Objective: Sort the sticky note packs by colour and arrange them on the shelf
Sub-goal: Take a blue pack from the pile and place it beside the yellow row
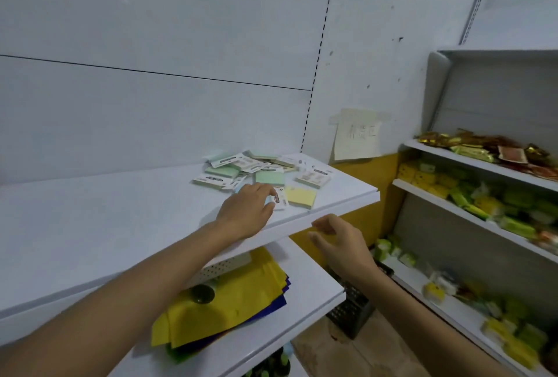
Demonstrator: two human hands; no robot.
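A loose pile of sticky note packs [250, 167] lies at the right end of the white shelf [105, 219], mostly green and cream packs with white labels. A green pack [269, 178] and a yellow pack [301, 196] lie at the near side of the pile. My left hand [246, 210] rests on the shelf with its fingers over a light blue pack [268, 202] that is mostly hidden. My right hand [338, 242] hovers in front of the shelf's front edge, fingers curled and apart, holding nothing.
A lower shelf [302, 310] holds yellow and blue sheets [223, 301] and a dark round object [202, 293]. At the right stands a grey rack [483, 165] with packaged goods. A paper note [357, 135] is taped to the wall. A dark crate [351, 307] sits on the floor.
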